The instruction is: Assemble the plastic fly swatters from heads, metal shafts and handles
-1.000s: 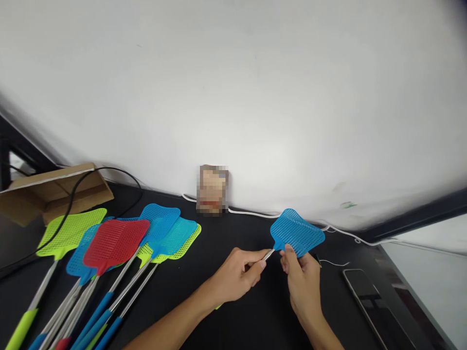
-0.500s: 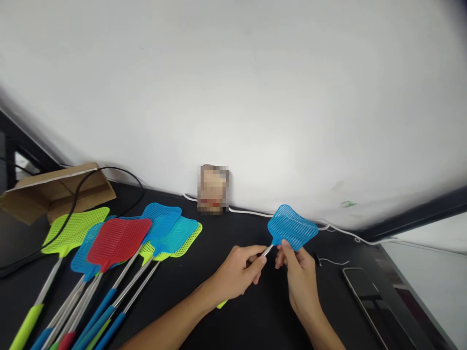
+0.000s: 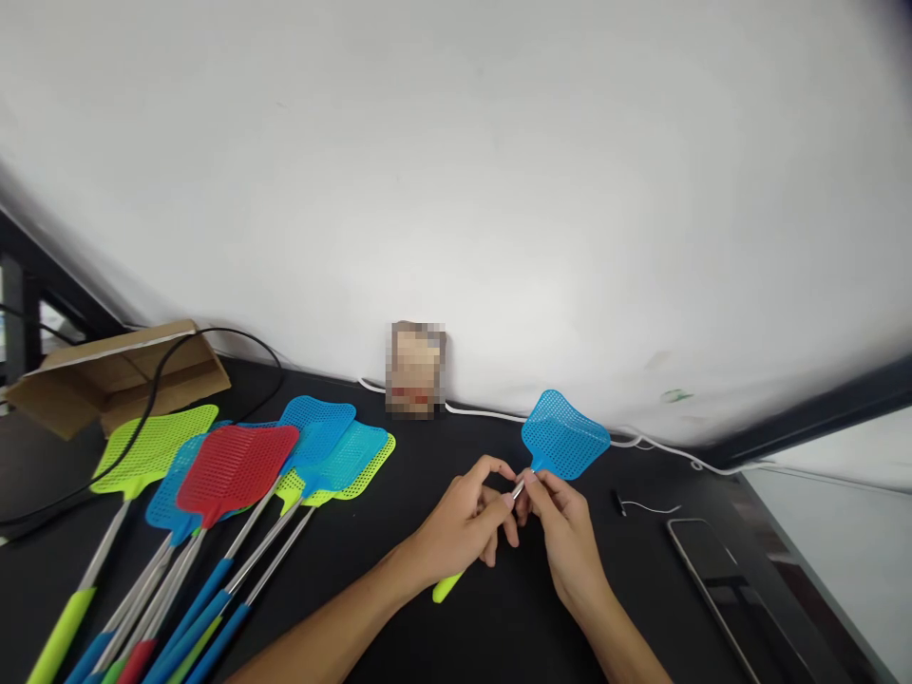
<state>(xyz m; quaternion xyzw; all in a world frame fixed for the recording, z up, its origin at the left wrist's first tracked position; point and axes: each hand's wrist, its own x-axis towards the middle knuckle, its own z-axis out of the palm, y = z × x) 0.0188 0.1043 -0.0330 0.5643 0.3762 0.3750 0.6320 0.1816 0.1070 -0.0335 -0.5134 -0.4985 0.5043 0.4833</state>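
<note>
Right of centre in the frame, the blue fly swatter (image 3: 565, 435) slants over the counter (image 3: 527, 632). The left hand (image 3: 460, 522) and right hand (image 3: 566, 541) both pinch its metal rod in their fingers, the right nearer the mesh head, presumably steadying the thin shaft at two points. At lower left, other fly swatters (image 3: 237, 470) overlap, heads wallward, probably keeping handles reachable.

Gap between swatter pile (image 3: 238, 465) and held swatter (image 3: 562, 437), phone (image 3: 727, 589) blocking right, cable (image 3: 220, 330) perhaps raised
</note>
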